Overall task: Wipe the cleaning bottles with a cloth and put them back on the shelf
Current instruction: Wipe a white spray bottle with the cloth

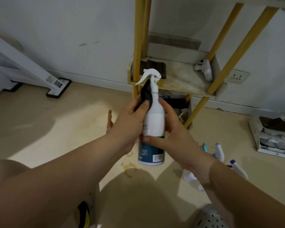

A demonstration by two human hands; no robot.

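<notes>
A white spray bottle [154,119] with a teal lower label and a white trigger head is held upright in mid-air in front of the shelf [179,83]. My right hand [174,134] grips its body from the right, thumb across the label. My left hand [130,119] presses a dark cloth [146,93] against the bottle's neck and shoulder. Several other spray bottles [220,153] lie on the floor to the right, partly hidden behind my right forearm.
The shelf has yellow posts and a stained white board carrying a white game controller [205,69] and a dark block [155,66]. A brown bottle [109,120] stands on the floor left of my hands. A white box [273,137] lies at the right. A wall socket [237,76] sits behind.
</notes>
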